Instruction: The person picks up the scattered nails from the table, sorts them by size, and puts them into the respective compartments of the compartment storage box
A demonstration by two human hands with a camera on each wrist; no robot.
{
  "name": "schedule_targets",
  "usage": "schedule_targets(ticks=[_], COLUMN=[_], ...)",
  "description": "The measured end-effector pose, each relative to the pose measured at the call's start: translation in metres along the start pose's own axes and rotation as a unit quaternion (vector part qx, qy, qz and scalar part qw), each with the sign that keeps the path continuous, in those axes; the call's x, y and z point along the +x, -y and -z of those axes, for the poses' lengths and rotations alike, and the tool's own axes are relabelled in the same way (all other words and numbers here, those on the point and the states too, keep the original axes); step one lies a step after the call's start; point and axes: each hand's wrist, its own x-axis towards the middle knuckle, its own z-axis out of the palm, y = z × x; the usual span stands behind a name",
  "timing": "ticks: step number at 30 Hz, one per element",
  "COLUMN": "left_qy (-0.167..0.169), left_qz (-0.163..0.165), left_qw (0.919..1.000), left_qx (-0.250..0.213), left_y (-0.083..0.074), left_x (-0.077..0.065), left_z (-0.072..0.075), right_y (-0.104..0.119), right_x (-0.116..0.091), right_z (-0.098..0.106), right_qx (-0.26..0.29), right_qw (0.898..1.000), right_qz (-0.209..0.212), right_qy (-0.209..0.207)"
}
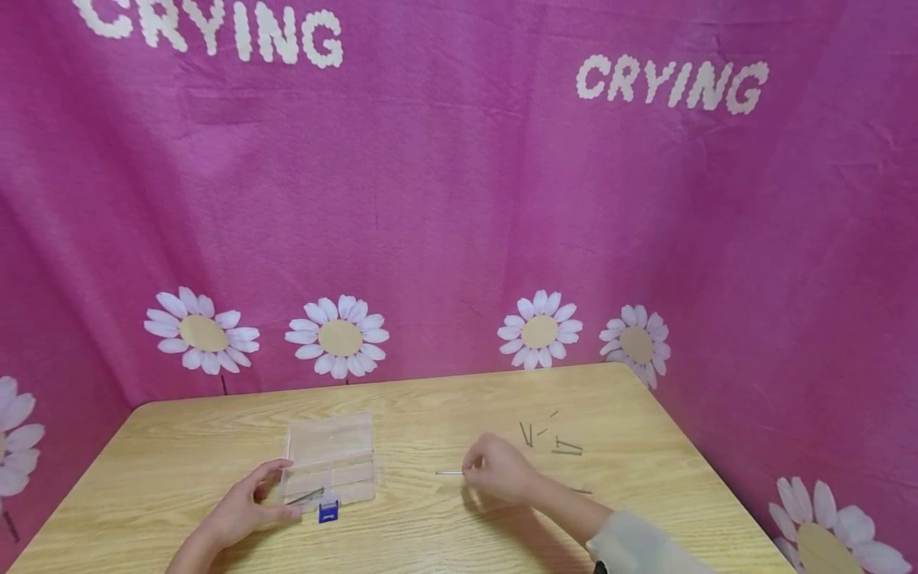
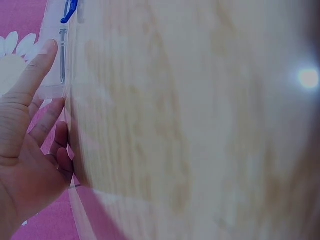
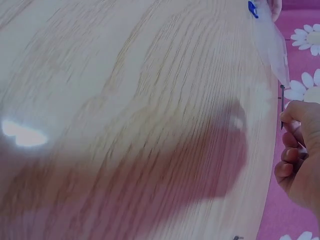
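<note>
A blue clasp (image 1: 328,511) fronts an open, clear plastic case (image 1: 330,436), grey metal nails (image 1: 307,496) in its near half. A left hand (image 1: 240,508), fingers apart, touches its left end. Right of the case, a right hand (image 1: 502,469) pinches a slim grey metal nail (image 1: 448,473), long axis sideways, free end caseward. Farther right, loose nails (image 1: 567,453) dot the wood-grain worktop (image 1: 416,534); beyond the case, magenta cloth (image 1: 459,199) reads "CRYING" twice.

Head view bright, even; right hand (image 1: 500,470) casts soft shadow (image 3: 220,160) on counter (image 1: 402,534); glare spot (image 2: 308,78) in each hazy wrist view.
</note>
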Motion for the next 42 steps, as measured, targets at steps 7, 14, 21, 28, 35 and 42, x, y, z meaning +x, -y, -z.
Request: schedule_targets(ticks=[7, 14, 21, 28, 35, 42], left_qy=[-0.005, -0.002, 0.0, -0.003, -0.001, 0.005], left_qz=[-0.011, -0.006, 0.001, -0.002, 0.003, 0.005], left_qw=[0.9999, 0.9999, 1.0, 1.0, 1.0, 0.9999], left_qx=[-0.004, -0.009, -0.002, -0.004, -0.005, -0.007], left_y=[-0.001, -0.002, -0.001, -0.002, -0.003, -0.003], left_x=[-0.001, -0.002, -0.001, -0.001, -0.002, -0.001], left_z=[-0.001, 0.0, 0.0, 0.0, 0.001, 0.001], right_y=[0.013, 0.024, 0.038, 0.059, 0.074, 0.09], right_x=[0.008, 0.019, 0.03, 0.039, 0.048, 0.056], right_z=[-0.005, -0.013, -0.022, -0.028, -0.04, -0.05], right_qx=[-0.007, -0.013, -0.01, -0.023, -0.032, -0.032], right_qw=[1.0, 0.999, 0.999, 0.998, 0.998, 0.998], right_qz=[0.017, 0.046, 0.05, 0.051, 0.056, 0.048], right_qy=[-0.002, 0.004, 0.014, 0.023, 0.023, 0.027])
